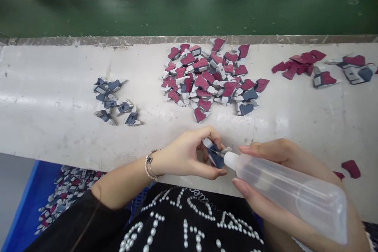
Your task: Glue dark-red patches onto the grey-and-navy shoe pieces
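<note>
Squeeze bottle (pixel 295 193) clasped in right hand (pixel 289 153), nozzle (pixel 230 160) at blue-grey piece (pixel 217 160). Piece at 5 o'clock of view, pinched between left hand (pixel 184 155) thumb and fingers. Dispensing apparently under way; next move calls for steady tip.

The single head-worn camera looks forward and down at the worktop (pixel 53 118) from close above.

Black top (pixel 180 220), pearl lettering (pixel 195 212).
</note>
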Available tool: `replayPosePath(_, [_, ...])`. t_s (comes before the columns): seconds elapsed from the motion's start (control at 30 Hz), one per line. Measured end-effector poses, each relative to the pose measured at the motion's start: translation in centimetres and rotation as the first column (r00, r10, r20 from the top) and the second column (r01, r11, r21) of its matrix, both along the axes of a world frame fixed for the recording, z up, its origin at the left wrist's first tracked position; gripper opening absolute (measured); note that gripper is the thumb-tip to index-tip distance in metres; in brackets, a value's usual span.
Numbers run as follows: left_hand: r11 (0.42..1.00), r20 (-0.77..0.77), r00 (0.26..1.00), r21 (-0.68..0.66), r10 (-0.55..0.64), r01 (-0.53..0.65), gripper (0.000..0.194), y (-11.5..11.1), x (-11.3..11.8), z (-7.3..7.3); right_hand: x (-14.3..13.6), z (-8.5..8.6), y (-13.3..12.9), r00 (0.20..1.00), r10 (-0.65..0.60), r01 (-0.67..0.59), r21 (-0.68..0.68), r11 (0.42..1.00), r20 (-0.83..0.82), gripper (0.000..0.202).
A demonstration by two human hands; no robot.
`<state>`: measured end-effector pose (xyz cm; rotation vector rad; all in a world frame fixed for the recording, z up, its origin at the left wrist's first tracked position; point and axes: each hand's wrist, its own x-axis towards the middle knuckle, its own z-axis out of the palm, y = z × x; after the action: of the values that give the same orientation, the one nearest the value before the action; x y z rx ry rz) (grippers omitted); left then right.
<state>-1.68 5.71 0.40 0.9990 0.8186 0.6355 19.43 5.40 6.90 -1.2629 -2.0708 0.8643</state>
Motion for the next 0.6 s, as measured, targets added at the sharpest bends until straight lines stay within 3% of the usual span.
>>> replayPosePath(0.27, [0.994,-0.075,0.996,0.099,-0.039,0.047,0.042,0.21,-0.25,-0.05,-0.06,0.00,0.06,1.000,0.026,-0.026,-0.039,0.999,-0.003,0.019])
replayPosePath(0.6, [0.996,-0.051,0.998,0.080,-0.042,0.046,0.042,0.08,-0.27,-0.25,-0.34,0.69,0.65,0.995,0.091,-0.095,-0.129,0.987,-0.037,0.015])
